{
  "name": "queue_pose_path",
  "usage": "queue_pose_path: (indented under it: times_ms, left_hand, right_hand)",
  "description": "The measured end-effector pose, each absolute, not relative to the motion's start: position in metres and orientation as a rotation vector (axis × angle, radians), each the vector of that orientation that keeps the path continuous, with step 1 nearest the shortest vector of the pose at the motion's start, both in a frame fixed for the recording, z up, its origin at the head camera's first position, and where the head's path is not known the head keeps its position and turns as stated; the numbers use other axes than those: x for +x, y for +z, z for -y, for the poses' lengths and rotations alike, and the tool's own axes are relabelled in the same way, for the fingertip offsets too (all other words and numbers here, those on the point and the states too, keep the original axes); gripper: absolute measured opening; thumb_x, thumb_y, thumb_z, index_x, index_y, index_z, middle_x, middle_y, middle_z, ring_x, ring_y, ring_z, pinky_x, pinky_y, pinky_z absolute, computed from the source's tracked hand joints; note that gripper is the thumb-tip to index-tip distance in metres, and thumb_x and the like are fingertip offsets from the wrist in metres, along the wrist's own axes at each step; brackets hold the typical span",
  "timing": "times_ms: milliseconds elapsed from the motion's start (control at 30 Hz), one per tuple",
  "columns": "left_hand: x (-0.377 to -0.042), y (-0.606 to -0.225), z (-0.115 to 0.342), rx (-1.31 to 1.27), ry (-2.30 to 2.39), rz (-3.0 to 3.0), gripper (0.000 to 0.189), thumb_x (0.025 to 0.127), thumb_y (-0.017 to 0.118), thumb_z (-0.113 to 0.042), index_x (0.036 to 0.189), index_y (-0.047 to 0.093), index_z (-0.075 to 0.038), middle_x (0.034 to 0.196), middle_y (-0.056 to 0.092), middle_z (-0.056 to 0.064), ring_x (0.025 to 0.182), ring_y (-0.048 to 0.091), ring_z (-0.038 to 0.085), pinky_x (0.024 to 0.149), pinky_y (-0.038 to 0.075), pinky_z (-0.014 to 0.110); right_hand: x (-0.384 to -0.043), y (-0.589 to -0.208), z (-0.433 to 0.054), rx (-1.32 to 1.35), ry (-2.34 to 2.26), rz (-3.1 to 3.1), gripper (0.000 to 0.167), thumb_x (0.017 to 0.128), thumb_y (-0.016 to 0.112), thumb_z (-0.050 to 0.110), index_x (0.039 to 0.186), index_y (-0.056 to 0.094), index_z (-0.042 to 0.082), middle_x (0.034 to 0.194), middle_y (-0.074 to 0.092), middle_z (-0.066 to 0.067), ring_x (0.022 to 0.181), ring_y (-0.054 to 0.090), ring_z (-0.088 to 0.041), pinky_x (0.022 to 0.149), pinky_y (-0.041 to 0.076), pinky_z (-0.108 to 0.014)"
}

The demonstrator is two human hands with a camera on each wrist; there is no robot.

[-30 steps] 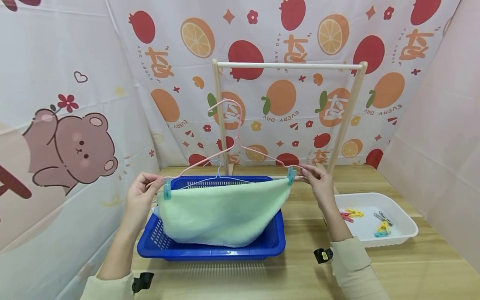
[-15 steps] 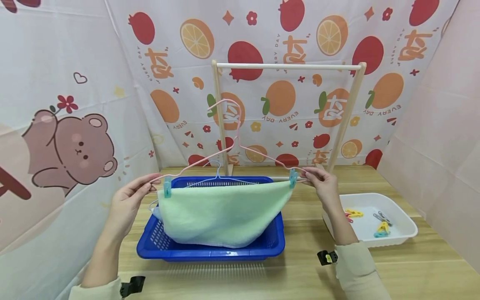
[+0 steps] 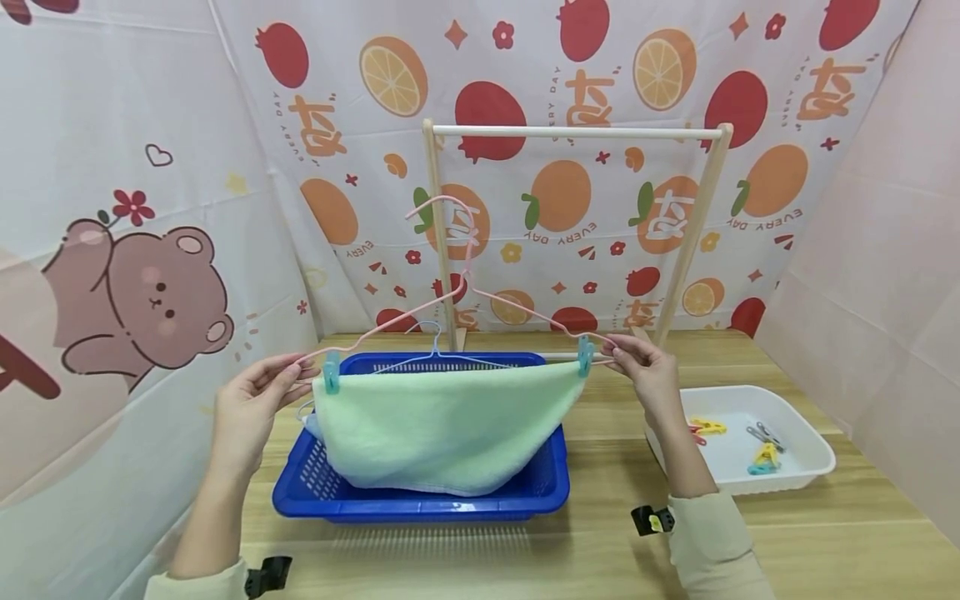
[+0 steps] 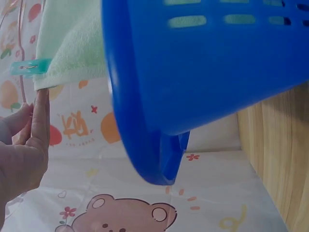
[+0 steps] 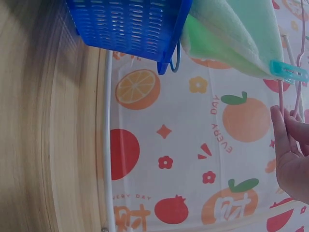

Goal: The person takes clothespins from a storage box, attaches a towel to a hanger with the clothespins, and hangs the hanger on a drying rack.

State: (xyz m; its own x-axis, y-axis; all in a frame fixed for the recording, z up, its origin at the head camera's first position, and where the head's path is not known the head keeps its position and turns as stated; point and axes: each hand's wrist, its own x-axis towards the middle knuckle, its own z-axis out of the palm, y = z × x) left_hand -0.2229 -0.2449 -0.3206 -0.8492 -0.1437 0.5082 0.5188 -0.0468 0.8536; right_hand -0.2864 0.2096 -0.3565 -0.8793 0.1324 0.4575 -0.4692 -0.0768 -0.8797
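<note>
A pink hanger [image 3: 405,317] is held up by its two ends, one in each hand. My left hand [image 3: 251,408] pinches the left end between thumb and fingers. At the other end, my right hand [image 3: 647,379] pinches the corner. A pale green towel [image 3: 450,425] hangs folded over the hanger's lower bar. One teal clothespin [image 3: 332,372] clamps the towel's left corner, and a second teal clothespin [image 3: 585,357] clamps the right one; the right wrist view shows that clothespin [image 5: 288,71] close beside the fingertips. The towel hangs in front of and over a blue basket [image 3: 420,507].
A blue hanger [image 3: 437,346] pokes up from the basket. Behind stands a wooden rack with a white top rail [image 3: 577,132]. On the right, a white tray [image 3: 813,454] holds several clothespins [image 3: 765,460]. Patterned cloth [image 3: 345,50] encloses the wooden table [image 3: 600,550].
My left hand has shifted outward to the left along the hanger's end, and the right hand slightly outward. The hanger's hook has tilted a little to the left.
</note>
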Motion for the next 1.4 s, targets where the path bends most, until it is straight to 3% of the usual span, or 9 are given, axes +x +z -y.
queue_pose_path:
  times_ms: [133,300,600,1400]
  left_hand:
    - [-0.224,-0.324,0.247,-0.364,-2.120,1.640,0.011,0.089,0.057,0.001,0.098,0.061,0.005,0.089,0.066,0.010,0.081,0.066,0.016,0.072,0.049,0.026]
    - [-0.224,-0.327,0.248,-0.380,-2.212,1.548,0.012,0.089,0.055,0.005,0.098,0.062,0.004,0.090,0.066,0.009,0.083,0.066,0.018,0.074,0.049,0.026]
    - [-0.224,-0.327,0.248,-0.322,-2.184,1.575,0.014,0.087,0.058,0.002,0.100,0.065,0.003,0.089,0.067,0.009,0.081,0.066,0.016,0.073,0.049,0.026]
    - [-0.227,-0.318,0.248,-0.396,-2.227,1.526,0.015,0.086,0.058,0.006,0.100,0.064,0.007,0.089,0.066,0.012,0.080,0.066,0.018,0.074,0.049,0.027]
  right_hand:
    - [-0.285,-0.357,-0.209,0.353,2.094,1.733,0.029,0.088,0.059,-0.001,0.112,0.053,-0.018,0.097,0.066,-0.016,0.086,0.065,-0.017,0.075,0.049,-0.030]
    - [-0.283,-0.357,-0.207,0.341,2.148,1.686,0.027,0.088,0.059,-0.001,0.111,0.056,-0.015,0.097,0.065,-0.017,0.085,0.065,-0.017,0.076,0.049,-0.030]
    - [-0.281,-0.357,-0.206,0.309,2.217,1.583,0.015,0.086,0.060,-0.004,0.098,0.068,0.000,0.090,0.067,-0.012,0.080,0.066,-0.018,0.074,0.050,-0.030]
    - [-0.272,-0.345,-0.211,0.325,2.192,1.603,0.023,0.086,0.060,-0.002,0.107,0.061,-0.012,0.090,0.067,-0.010,0.080,0.066,-0.017,0.073,0.051,-0.028]
